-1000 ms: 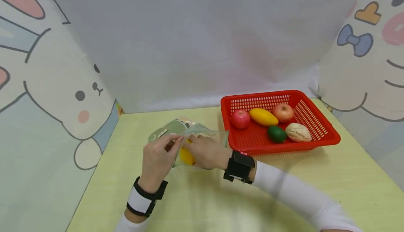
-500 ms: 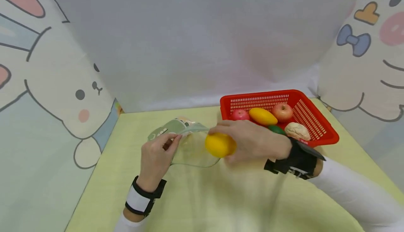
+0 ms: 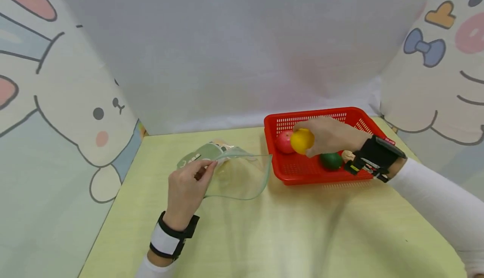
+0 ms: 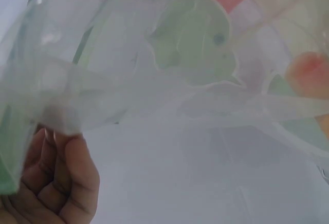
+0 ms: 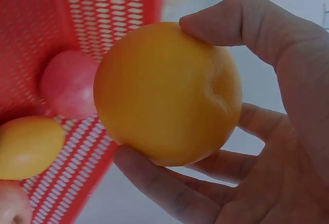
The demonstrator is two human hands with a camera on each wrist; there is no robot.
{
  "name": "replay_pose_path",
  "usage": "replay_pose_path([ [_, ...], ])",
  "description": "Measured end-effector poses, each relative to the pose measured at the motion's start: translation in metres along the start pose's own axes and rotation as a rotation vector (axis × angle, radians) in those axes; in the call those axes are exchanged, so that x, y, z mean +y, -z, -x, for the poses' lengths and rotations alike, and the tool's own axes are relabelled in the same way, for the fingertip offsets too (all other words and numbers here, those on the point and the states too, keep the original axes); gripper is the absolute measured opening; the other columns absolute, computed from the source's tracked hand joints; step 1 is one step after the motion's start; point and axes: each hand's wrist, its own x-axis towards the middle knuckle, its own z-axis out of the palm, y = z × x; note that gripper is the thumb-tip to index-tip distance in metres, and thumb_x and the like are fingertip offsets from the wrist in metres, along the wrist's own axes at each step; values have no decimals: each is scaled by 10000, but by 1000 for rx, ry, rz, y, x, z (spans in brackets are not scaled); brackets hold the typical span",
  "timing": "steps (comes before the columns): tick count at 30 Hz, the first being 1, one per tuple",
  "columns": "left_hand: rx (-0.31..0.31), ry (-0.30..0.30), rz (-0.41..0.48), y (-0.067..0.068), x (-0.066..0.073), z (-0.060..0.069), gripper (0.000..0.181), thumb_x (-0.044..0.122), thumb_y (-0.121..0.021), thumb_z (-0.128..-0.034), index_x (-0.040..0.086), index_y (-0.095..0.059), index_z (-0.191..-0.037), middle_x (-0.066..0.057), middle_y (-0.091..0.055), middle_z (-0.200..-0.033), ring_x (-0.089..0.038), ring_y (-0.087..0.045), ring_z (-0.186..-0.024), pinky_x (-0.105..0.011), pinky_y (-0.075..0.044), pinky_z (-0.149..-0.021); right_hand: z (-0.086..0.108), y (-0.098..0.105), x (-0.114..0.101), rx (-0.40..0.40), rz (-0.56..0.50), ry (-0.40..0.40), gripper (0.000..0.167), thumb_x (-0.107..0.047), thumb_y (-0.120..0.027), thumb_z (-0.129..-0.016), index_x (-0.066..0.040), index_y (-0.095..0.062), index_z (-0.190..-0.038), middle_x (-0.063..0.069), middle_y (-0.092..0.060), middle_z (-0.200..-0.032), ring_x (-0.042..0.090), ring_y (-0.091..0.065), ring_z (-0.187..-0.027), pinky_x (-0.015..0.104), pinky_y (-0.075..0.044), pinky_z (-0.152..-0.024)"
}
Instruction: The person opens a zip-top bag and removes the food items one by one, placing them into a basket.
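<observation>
My left hand (image 3: 188,190) pinches the edge of a clear plastic bag (image 3: 236,181) with a green rim and printed cartoon shapes. The bag lies on the table with its mouth spread toward the right. In the left wrist view the bag's film (image 4: 190,44) covers the fingertips. My right hand (image 3: 332,134) grips an orange (image 3: 301,140) over the red basket (image 3: 329,180). Thumb and fingers wrap around the orange (image 5: 164,95) in the right wrist view. Beside it in the basket sits a pinkish-red round fruit (image 3: 284,142).
The basket also holds a dark green fruit (image 3: 331,161) and a pale wrinkled one (image 3: 347,156), partly covered by the right arm. A yellow fruit (image 5: 31,147) and an apple (image 5: 11,203) appear in the right wrist view. Printed cloth walls (image 3: 242,51) surround the table.
My right hand has drawn the orange out of the bag and carried it rightward over the basket. The left hand has stayed in place, still pinching the bag.
</observation>
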Motion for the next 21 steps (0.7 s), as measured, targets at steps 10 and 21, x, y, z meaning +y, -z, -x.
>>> replay_pose_path([
  [10, 12, -7, -16, -1, -1, 0, 104, 74, -870, -856, 18, -783, -862, -53, -709, -640, -91, -634, -526, -226, -502, -492, -32, -36, 51, -200, 34, -53, 674, -237, -880, -831, -140, -617, -1444, 74, -668, -1115, 278, -588, -1035, 467, -535, -910],
  [21, 4, -12, -7, -2, -2, 0, 104, 71, -869, -855, 24, -778, -865, -52, -710, -643, -93, -633, -525, -224, -501, -494, -38, -49, 72, -252, 25, -26, 579, -195, -874, -809, -97, -637, -1329, 47, -676, -1048, 270, -603, -988, 410, -487, -873],
])
